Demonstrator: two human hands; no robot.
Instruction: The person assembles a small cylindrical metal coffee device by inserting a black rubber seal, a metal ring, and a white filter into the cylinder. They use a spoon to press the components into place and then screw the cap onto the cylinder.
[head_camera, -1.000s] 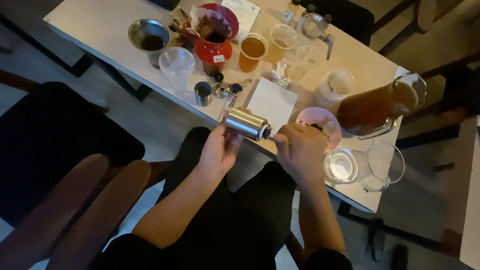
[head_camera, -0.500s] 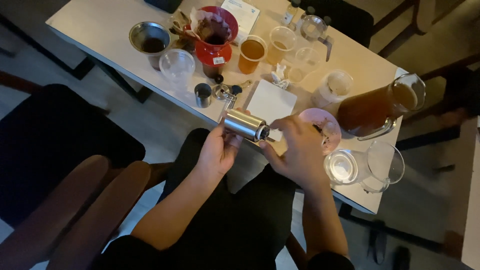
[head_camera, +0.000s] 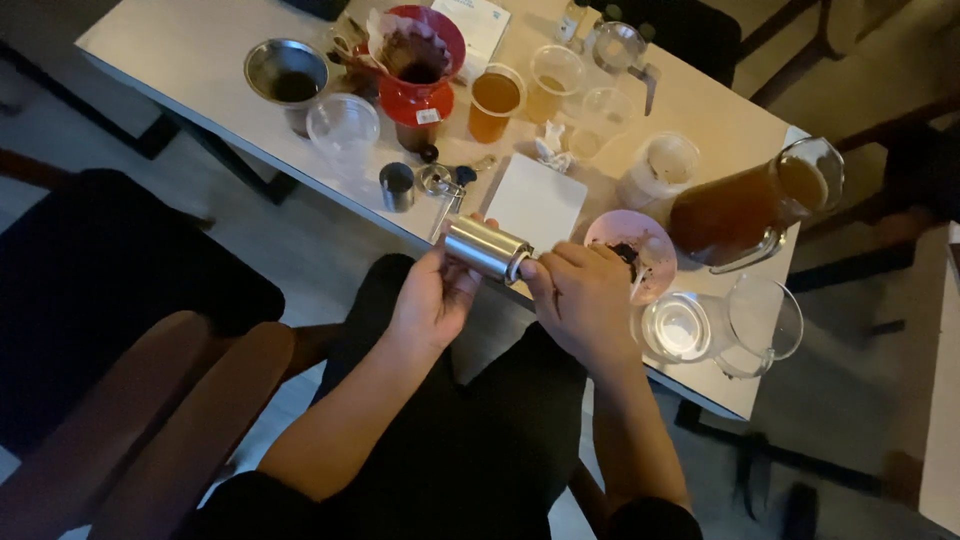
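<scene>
A: Status of the steel grinder body (head_camera: 485, 248)?

B: Left hand (head_camera: 432, 300) wraps it from below, fingers curled around the smooth brushed cylinder, which lies tilted just above the table edge (head_camera: 330, 190). Right hand (head_camera: 585, 300) is closed over the cylinder's open end. A second ago that hand sat lower and clear of the end; it has since moved up against it.

A: Adjacent items?

B: Just beyond the right hand, a pink dish (head_camera: 630, 245) with dark grounds; ahead of the left, a white square pad (head_camera: 535, 200).
</scene>
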